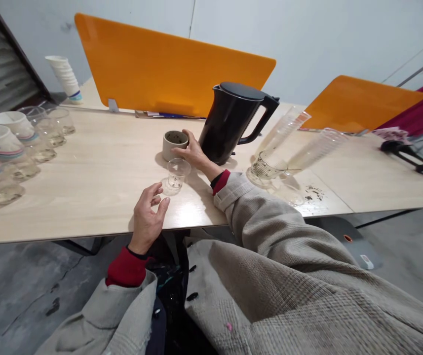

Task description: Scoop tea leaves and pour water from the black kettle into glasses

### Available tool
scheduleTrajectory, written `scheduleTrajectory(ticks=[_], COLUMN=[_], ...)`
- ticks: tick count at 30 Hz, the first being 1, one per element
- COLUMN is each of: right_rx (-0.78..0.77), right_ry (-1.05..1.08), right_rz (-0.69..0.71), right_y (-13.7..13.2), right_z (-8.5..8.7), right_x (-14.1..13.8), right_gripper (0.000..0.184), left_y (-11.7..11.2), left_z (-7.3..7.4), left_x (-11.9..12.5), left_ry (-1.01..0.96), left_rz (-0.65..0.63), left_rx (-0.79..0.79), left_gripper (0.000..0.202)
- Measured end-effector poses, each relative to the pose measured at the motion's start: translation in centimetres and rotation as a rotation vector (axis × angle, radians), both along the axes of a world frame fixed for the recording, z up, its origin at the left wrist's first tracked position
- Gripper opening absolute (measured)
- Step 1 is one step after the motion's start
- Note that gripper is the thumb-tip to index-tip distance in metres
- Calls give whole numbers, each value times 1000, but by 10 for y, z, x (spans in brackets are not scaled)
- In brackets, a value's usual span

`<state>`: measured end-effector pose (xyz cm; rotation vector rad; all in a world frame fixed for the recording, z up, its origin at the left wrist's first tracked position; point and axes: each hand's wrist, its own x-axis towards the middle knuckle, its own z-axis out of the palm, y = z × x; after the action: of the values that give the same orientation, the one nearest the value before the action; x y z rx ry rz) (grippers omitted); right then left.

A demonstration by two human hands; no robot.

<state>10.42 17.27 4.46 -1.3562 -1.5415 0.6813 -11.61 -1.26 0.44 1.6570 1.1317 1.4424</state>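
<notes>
Our hands are apart: the right hand point(193, 152) on a cup point(172, 149), the left hand point(147, 218) open near a glass point(177, 173).

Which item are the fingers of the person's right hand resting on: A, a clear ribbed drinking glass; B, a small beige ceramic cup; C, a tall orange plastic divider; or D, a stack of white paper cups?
B. The right hand lies with its fingers over the rim of the small beige ceramic cup.
</notes>
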Motion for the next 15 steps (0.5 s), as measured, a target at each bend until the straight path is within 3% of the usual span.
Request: scheduleTrajectory(ticks=[5, 9, 12, 15], right_rx=[-16, 63, 250, 443], right_ry=[-11, -69, -239, -339], right_rz=[25, -26, -213, -511], right_y=[-3, -19, -34, -43], right_z=[5, 27, 51, 73], right_x=[4, 27, 66, 115], right_gripper=[127, 122, 95, 67], left_y=[0, 1, 2, 3], left_z=[0, -1, -1, -2], left_x=[-1, -2, -2, -2], left_ry=[18, 30, 32, 38], left_rz=[5, 9, 8, 9], left_rx=[5, 0, 0, -1], left_gripper=[43, 43, 44, 45])
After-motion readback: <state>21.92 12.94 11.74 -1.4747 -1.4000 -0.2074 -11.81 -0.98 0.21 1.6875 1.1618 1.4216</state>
